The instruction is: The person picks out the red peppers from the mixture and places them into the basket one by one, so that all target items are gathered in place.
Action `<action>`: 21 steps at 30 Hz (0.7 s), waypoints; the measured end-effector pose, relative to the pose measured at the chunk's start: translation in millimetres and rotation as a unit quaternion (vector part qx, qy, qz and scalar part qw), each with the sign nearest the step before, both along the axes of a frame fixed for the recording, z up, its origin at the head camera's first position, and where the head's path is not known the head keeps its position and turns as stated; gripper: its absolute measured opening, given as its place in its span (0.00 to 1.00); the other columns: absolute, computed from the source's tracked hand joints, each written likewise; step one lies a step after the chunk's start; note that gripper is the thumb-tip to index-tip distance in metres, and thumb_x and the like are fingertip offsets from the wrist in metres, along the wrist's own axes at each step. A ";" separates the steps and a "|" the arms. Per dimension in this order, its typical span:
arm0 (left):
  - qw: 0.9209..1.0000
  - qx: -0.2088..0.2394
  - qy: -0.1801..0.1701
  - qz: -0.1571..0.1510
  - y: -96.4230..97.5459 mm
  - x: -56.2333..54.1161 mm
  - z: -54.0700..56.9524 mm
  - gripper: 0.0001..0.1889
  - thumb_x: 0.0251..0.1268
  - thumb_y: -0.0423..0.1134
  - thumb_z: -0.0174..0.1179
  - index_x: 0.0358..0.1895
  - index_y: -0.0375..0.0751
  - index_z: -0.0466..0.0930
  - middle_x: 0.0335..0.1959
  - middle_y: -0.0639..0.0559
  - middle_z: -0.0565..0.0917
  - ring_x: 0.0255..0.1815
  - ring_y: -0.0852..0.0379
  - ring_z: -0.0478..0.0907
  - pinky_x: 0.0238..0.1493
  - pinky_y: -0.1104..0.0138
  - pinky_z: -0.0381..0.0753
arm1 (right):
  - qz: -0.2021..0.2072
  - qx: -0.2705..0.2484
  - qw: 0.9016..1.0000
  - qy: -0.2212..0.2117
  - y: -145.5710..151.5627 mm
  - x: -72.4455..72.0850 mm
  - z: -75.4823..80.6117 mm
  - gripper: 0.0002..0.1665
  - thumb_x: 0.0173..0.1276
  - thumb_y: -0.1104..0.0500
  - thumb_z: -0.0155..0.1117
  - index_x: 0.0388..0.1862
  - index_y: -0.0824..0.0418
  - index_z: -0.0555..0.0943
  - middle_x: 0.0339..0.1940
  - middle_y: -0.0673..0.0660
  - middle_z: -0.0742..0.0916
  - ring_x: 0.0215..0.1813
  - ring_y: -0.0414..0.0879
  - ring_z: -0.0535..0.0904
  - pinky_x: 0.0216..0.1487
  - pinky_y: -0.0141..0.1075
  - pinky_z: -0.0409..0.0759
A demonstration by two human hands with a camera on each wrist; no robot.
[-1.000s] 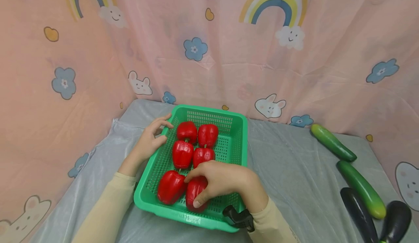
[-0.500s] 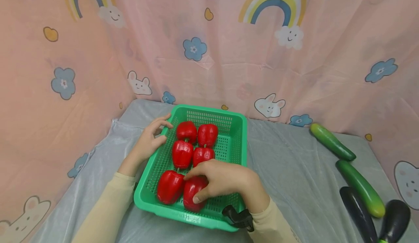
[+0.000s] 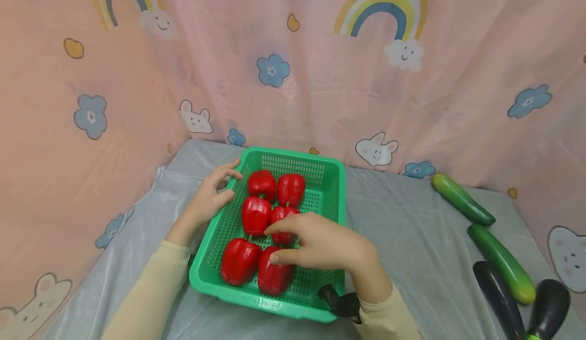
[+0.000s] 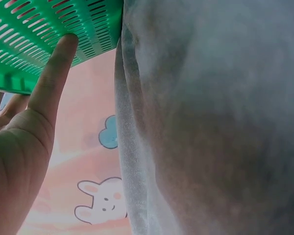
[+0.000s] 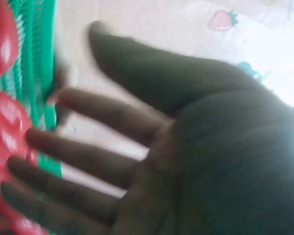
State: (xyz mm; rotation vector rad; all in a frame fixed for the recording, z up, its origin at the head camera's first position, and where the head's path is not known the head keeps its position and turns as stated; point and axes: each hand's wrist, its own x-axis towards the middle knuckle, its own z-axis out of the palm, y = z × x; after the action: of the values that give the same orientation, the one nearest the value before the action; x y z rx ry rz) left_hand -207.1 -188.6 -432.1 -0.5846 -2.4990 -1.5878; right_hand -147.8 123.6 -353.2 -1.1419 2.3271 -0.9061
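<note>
A green plastic basket (image 3: 342,192) holds several red bell peppers (image 3: 256,215) in two columns. My left hand (image 3: 208,197) grips its left side, fingers over the rim and the thumb (image 4: 63,54) against the slotted outer wall in the left wrist view. Over the basket's near right part is my right hand (image 3: 320,241), its fingers spread apart and holding nothing, as the right wrist view shows. Under its thumb lies the nearest right bell pepper (image 3: 274,279), partly covered in the head view. Another bell pepper (image 3: 240,262) sits just left of that one.
To the right on the grey cloth (image 3: 393,238) lie two green cucumbers (image 3: 462,198) and two dark eggplants (image 3: 499,296). A pink patterned curtain (image 3: 320,106) rises behind. Strips of basket floor show along the right side.
My right hand has let go of the nearest right bell pepper and lifted slightly up and to the right. That pepper had shifted a little left earlier. The left hand has stayed put.
</note>
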 end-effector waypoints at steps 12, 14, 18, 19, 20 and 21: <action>1.000 0.015 -0.020 -0.016 8.8 -5.5 -3.7 0.20 0.75 0.23 0.54 0.66 0.30 0.81 0.86 0.45 0.65 0.79 0.35 0.71 0.71 0.37 0.73 | -0.089 -0.101 0.984 0.120 27.7 1.8 12.9 0.24 0.75 0.47 0.75 0.66 0.53 0.87 0.60 0.44 0.89 0.62 0.47 0.85 0.59 0.45 0.87; 0.999 0.016 -0.027 -0.018 8.1 -7.2 -4.1 0.20 0.79 0.25 0.54 0.69 0.30 0.80 0.87 0.46 0.64 0.75 0.34 0.74 0.68 0.37 0.76 | -0.110 -0.112 0.974 0.162 33.3 0.4 14.4 0.24 0.76 0.48 0.74 0.67 0.54 0.86 0.63 0.46 0.88 0.65 0.47 0.84 0.62 0.48 0.86; 1.000 -0.003 -0.027 -0.016 3.2 -8.8 -5.0 0.21 0.83 0.30 0.53 0.73 0.31 0.78 0.88 0.46 0.62 0.79 0.35 0.69 0.71 0.36 0.73 | -0.165 -0.128 0.946 0.249 50.6 -3.8 15.9 0.26 0.76 0.50 0.74 0.69 0.56 0.86 0.68 0.54 0.87 0.72 0.53 0.81 0.66 0.56 0.84; 0.999 -0.012 -0.025 -0.016 1.5 -8.3 -4.7 0.21 0.84 0.31 0.52 0.74 0.32 0.77 0.88 0.45 0.62 0.82 0.35 0.66 0.73 0.35 0.71 | -0.179 -0.130 0.938 0.265 56.1 -4.5 15.6 0.26 0.76 0.52 0.74 0.69 0.58 0.85 0.70 0.56 0.86 0.73 0.55 0.80 0.67 0.58 0.83; 0.999 -0.020 -0.024 -0.017 -0.1 -7.5 -4.0 0.22 0.85 0.32 0.52 0.75 0.32 0.76 0.88 0.45 0.62 0.84 0.36 0.62 0.76 0.35 0.67 | -0.194 -0.131 0.932 0.276 61.9 -4.9 15.3 0.27 0.75 0.53 0.75 0.70 0.58 0.85 0.71 0.57 0.85 0.74 0.56 0.79 0.68 0.60 0.81; 0.999 -0.026 -0.022 -0.018 -1.6 -6.5 -2.9 0.23 0.86 0.33 0.52 0.76 0.32 0.75 0.88 0.44 0.62 0.86 0.37 0.59 0.78 0.34 0.64 | -0.210 -0.129 0.927 0.284 68.1 -5.0 14.7 0.27 0.76 0.53 0.74 0.71 0.59 0.84 0.72 0.58 0.84 0.75 0.57 0.78 0.68 0.61 0.80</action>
State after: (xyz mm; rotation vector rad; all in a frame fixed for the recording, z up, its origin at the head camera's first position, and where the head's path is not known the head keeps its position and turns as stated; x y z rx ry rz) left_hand -213.6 -190.2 -435.0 -0.6094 -2.5835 -1.5696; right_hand -152.8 191.8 -338.5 -1.1374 3.0841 -1.1785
